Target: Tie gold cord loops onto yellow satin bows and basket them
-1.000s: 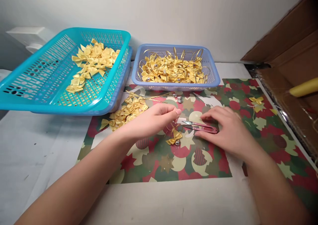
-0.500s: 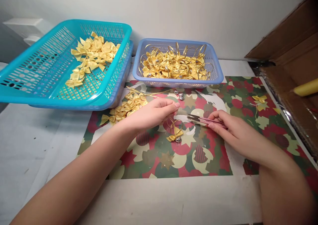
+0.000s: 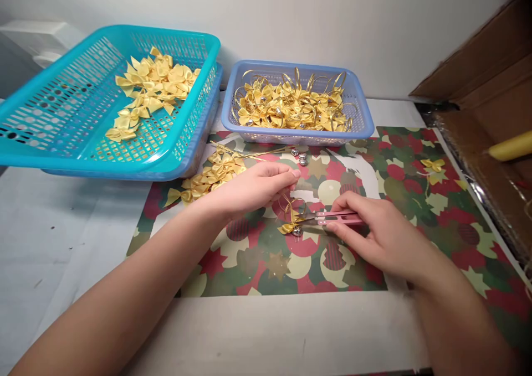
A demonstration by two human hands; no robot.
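Note:
My left hand (image 3: 272,182) is pinched closed above the mat, its fingertips mostly hidden behind the thumb. Just below it is a yellow bow (image 3: 286,228) with loops of gold cord and a small silver bell (image 3: 297,231). The cord runs up toward the pinched fingers. My right hand (image 3: 366,226) grips pink thread snips (image 3: 338,219) between thumb and fingers. Their dark blades point left, slightly apart, with the tips at the bow. Whether they touch the cord cannot be made out.
Behind my left hand lie a pile of yellow bows (image 3: 214,176), gold cords (image 3: 266,154) and loose silver bells (image 3: 302,159). A turquoise basket (image 3: 166,163) holds bows; a blue basket (image 3: 297,138) holds belled bows. One bow (image 3: 433,165) sits at right, near a cardboard box (image 3: 469,127).
My right hand has brought the snips left and down, from beside my left hand to the bow. My left hand has stayed nearly in place, still pinched.

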